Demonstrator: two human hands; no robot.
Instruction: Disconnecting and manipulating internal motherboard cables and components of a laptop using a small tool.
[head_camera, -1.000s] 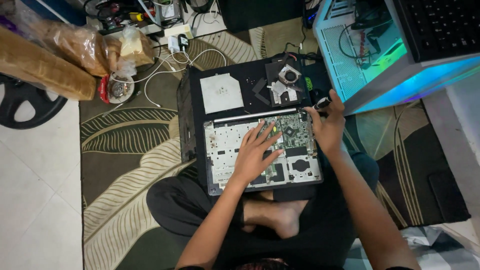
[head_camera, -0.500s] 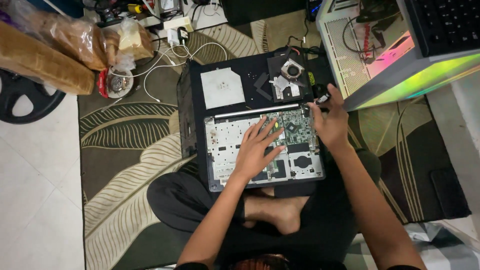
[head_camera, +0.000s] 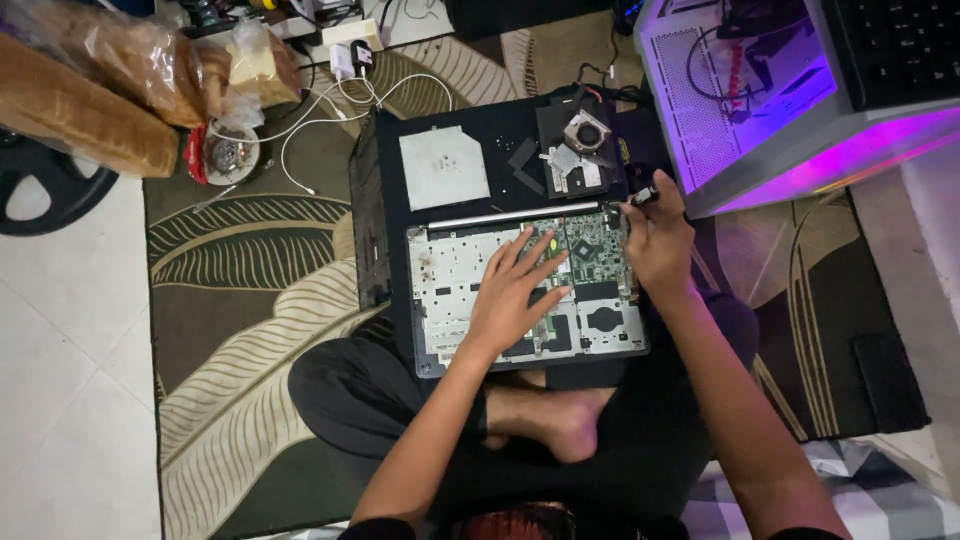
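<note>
- Two hands are on an opened-up laptop (head_camera: 520, 290) that sits on the person's crossed legs, bottom cover off, guts showing.
- Left hand (head_camera: 515, 295) lies flat and relaxed on the silver frame, fingers (head_camera: 530, 250) spread, tips reaching the green board (head_camera: 590, 245). Not gripping anything.
- Right hand (head_camera: 655, 240) is curled at the laptop's top right corner, pinching a small dark tool (head_camera: 643, 195); can't make out the tip, too small.
- Just past the laptop, on a black panel (head_camera: 480, 125): a square silver plate (head_camera: 443, 167) and a fan with heatsink (head_camera: 583, 135), lying beside each other.
- Far right there's a PC case (head_camera: 740, 110) on its side, glowing purple, with a black keyboard (head_camera: 900, 45) resting on top.
- Top left: bagged bread (head_camera: 130, 55), a small round tin of bits (head_camera: 228, 155), and white cables (head_camera: 320, 105) running to a power strip (head_camera: 340, 40).
- Everything's on a leaf-pattern rug (head_camera: 230, 300), white floor tiles (head_camera: 60, 350) off to the left.
</note>
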